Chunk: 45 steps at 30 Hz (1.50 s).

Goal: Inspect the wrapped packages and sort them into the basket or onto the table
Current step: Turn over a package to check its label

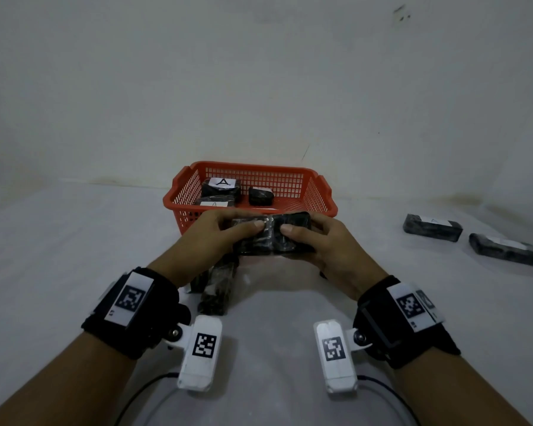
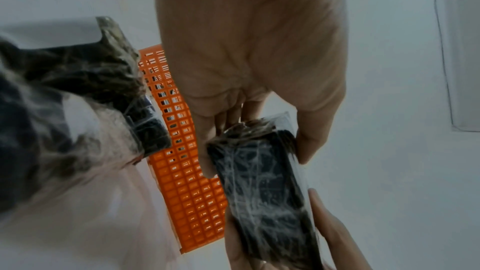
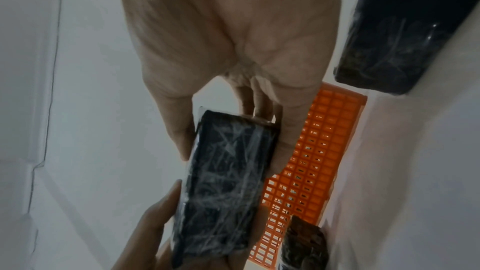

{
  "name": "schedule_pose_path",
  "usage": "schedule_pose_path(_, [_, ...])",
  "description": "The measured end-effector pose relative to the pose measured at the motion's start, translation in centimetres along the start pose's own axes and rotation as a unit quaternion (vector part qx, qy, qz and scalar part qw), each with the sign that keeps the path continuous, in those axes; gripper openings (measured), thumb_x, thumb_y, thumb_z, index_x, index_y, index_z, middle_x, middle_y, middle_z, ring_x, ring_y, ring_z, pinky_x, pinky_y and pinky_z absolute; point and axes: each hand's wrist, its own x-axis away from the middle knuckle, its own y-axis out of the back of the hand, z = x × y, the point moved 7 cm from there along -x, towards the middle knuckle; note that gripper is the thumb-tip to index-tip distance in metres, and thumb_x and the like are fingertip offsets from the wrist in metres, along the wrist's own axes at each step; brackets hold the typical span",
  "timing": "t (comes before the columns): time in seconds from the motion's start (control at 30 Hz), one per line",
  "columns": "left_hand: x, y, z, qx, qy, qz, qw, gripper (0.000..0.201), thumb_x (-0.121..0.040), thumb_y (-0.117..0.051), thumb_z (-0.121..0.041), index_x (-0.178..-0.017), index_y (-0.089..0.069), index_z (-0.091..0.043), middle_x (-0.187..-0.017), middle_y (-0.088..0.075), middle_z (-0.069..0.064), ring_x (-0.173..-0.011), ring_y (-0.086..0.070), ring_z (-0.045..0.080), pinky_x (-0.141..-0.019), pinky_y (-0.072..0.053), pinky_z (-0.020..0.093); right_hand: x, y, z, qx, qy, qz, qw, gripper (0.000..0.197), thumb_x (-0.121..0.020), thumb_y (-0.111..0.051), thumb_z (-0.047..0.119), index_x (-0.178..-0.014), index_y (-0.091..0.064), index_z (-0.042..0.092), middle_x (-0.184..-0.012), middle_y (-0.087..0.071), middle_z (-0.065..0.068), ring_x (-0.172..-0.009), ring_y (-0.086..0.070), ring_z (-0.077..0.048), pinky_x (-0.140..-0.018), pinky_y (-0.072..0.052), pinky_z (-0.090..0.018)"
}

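Head view: both hands held one package [image 1: 273,236] crosswise, its long axis running from the left grip [image 1: 219,233] to the right grip [image 1: 323,241], thumbs pressed on top near its middle, fingers curled under. The basket [image 1: 320,192] sat just beyond the grips; the other sorted packs [image 1: 433,227] lay well off past the right grip, on the surface [image 1: 74,241].

Left wrist view: the left hand's thumb [image 2: 315,130] and fingers pinched the pack's near end, basket wall behind.

Right wrist view: the right hand clamped the opposite end likewise. Neither hand seemed nearer the basket
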Motion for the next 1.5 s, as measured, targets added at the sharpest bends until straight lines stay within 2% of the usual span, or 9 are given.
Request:
schedule_pose_path(0.13, [0.1, 0.0, -0.4, -0.019, -0.018, -0.003, 1.0, 0.03, -0.093, -0.07, -0.029, -0.122, -0.072, -0.023, -0.11, -0.079, -0.005, -0.102, -0.076, 0.01, -0.091, -0.061, 0.029, 0.0, -0.1, 0.1, 0.005, 0.007, -0.007, 1.0, 0.055, -0.077, -0.08, 0.033, -0.122, -0.07, 0.003, -0.117, -0.077, -0.014, -0.108, -0.075, -0.027, -0.089, -0.063, -0.04])
schedule_pose_path(0.3, [0.2, -0.3, -0.6, -0.014, -0.024, 0.007, 1.0, 0.033, -0.092, -0.072, -0.019, -0.126, -0.07, -0.022, -0.113, -0.078, -0.005, -0.104, -0.075, 0.009, -0.086, -0.06, 0.019, 0.0, 0.1, 0.3, 0.01, 0.032, -0.007, 0.999, 0.051, -0.077, -0.081, 0.031, -0.12, -0.072, 0.005, -0.116, -0.078, -0.011, -0.11, -0.075, -0.027, -0.092, -0.061, -0.039])
schedule_pose_path(0.47, [0.1, 0.0, 0.0, 0.022, -0.001, 0.012, 1.0, 0.044, -0.09, -0.076, -0.024, -0.132, -0.066, -0.021, -0.122, -0.075, 0.001, -0.111, -0.073, 0.017, -0.095, -0.058, 0.034, 0.2, 0.4, 0.5, 0.009, 0.048, -0.001, 0.999, 0.054, -0.076, -0.083, 0.023, -0.125, -0.069, 0.007, -0.122, -0.076, -0.013, -0.115, -0.073, -0.029, -0.101, -0.058, -0.049])
schedule_pose_path(0.67, [-0.1, 0.4, -0.3, 0.011, -0.026, -0.019, 0.999, 0.046, -0.085, -0.078, -0.007, -0.128, -0.068, -0.019, -0.12, -0.075, 0.0, -0.108, -0.074, 0.014, -0.088, -0.061, 0.028, 0.0, 0.6, 0.5, 0.008, 0.054, -0.02, 0.998, 0.062, -0.073, -0.091, 0.017, -0.129, -0.066, 0.013, -0.126, -0.074, -0.011, -0.121, -0.07, -0.027, -0.104, -0.056, -0.052])
schedule_pose_path(0.77, [-0.1, 0.5, -0.3, 0.01, -0.03, -0.03, 0.999, 0.053, -0.083, -0.08, -0.003, -0.131, -0.066, -0.019, -0.122, -0.074, -0.002, -0.111, -0.072, 0.011, -0.089, -0.061, 0.028, 0.2, 0.5, 0.7, -0.031, 0.041, -0.019, 0.998, 0.062, -0.076, -0.088, 0.022, -0.132, -0.064, 0.014, -0.127, -0.073, -0.012, -0.117, -0.072, -0.028, -0.099, -0.059, -0.046])
schedule_pose_path(0.9, [-0.1, 0.7, 0.1, 0.028, -0.027, -0.031, 0.999, 0.055, -0.083, -0.079, -0.002, -0.133, -0.064, -0.02, -0.127, -0.072, -0.002, -0.117, -0.07, 0.013, -0.096, -0.059, 0.034, 0.7, 0.2, 0.9, -0.069, 0.008, -0.03, 0.997, 0.043, -0.097, -0.062, 0.034, -0.132, -0.066, 0.01, -0.124, -0.075, -0.011, -0.114, -0.073, -0.028, -0.088, -0.064, -0.043])
schedule_pose_path(1.13, [-0.5, 0.8, 0.4, -0.037, -0.028, -0.03, 0.998, 0.056, -0.077, -0.088, -0.015, -0.125, -0.066, -0.033, -0.127, -0.07, -0.006, -0.12, -0.067, 0.014, -0.1, -0.057, 0.047, 0.7, 1.0, 1.8, -0.105, 0.035, -0.06, 0.992, 0.028, -0.105, -0.05, 0.009, -0.123, -0.071, 0.011, -0.11, -0.077, -0.004, -0.097, -0.074, -0.019, -0.07, -0.064, -0.031])
schedule_pose_path(1.33, [-0.5, 0.9, 0.4, -0.061, -0.038, -0.048, 0.996, 0.055, -0.076, -0.089, -0.015, -0.123, -0.067, -0.033, -0.124, -0.069, -0.006, -0.117, -0.066, 0.011, -0.102, -0.056, 0.043, 0.7, 0.9, 1.4, -0.094, 0.038, -0.062, 0.993, 0.024, -0.103, -0.055, 0.007, -0.12, -0.07, 0.014, -0.107, -0.078, -0.003, -0.099, -0.074, -0.022, -0.076, -0.065, -0.036])
schedule_pose_path(1.5, [-0.4, 0.4, 0.1, -0.027, -0.045, -0.032, 0.998, 0.059, -0.076, -0.087, -0.006, -0.126, -0.062, -0.025, -0.126, -0.069, -0.007, -0.118, -0.066, 0.008, -0.096, -0.059, 0.031, 0.9, 0.0, 0.4, -0.105, -0.02, -0.022, 0.994, 0.045, -0.095, -0.063, 0.033, -0.134, -0.064, 0.011, -0.129, -0.071, -0.017, -0.114, -0.072, -0.036, -0.093, -0.061, -0.053])
